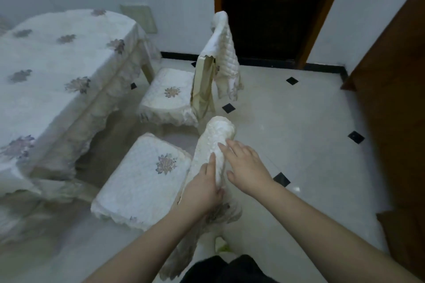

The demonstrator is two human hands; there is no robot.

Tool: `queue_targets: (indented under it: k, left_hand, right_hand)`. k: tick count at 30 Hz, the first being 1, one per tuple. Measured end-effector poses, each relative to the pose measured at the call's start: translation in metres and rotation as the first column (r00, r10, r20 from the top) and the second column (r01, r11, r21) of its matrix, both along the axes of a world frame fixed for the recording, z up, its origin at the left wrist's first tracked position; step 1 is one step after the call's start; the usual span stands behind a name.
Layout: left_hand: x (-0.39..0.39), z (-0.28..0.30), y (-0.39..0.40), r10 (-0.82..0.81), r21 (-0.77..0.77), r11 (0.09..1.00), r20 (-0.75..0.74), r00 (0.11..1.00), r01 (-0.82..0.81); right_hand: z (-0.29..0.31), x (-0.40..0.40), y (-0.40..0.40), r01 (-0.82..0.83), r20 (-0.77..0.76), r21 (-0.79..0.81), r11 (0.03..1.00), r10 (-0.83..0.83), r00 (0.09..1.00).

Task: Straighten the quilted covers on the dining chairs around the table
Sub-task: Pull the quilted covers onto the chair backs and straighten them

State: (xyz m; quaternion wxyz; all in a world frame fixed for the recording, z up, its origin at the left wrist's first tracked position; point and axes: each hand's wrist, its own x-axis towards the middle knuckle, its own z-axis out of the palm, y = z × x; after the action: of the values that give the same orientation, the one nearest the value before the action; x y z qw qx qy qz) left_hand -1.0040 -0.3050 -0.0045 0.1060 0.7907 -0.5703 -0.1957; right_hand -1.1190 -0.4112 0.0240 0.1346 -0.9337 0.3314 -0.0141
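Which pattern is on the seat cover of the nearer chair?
The nearer seat cover is white and quilted, with one purple-and-beige flower motif; the head view shows it.

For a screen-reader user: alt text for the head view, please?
Both hands, left hand and right hand, rest on the near chair's quilted back cover. The far chair's cover hangs askew beside the clothed table.

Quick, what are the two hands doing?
Left hand: fingers flat on the near chair's back cover, open.
Right hand: fingers straight, touching the same cover, open.
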Motion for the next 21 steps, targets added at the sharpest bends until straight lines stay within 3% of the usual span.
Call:
queue_targets:
  k: [5, 9, 14, 21]
  left_hand:
    - [-0.011, -0.008, -0.005, 0.024, 0.074, 0.997, 0.034, 0.999, -0.026]
    - [-0.011, -0.005, -0.003, 0.098, 0.063, 0.994, -0.054, 0.994, -0.095]
    - [-0.008, -0.013, 0.000, 0.183, 0.101, 0.981, -0.178, 0.967, -0.168]
    - [-0.021, 0.005, -0.002, 0.425, 0.173, 0.900, -0.138, 0.894, -0.401]
  right_hand:
    - [-0.015, 0.030, -0.044, -0.357, -0.179, -0.164, 0.920, 0.328, 0.928]
    - [-0.027, 0.052, -0.073, -0.561, -0.311, -0.033, 0.827, 0.525, 0.792]
    - [-0.027, 0.065, -0.089, -0.702, -0.277, 0.039, 0.711, 0.682, 0.677]
    - [-0.041, 0.077, -0.110, -0.829, -0.202, 0.021, 0.559, 0.814, 0.544]
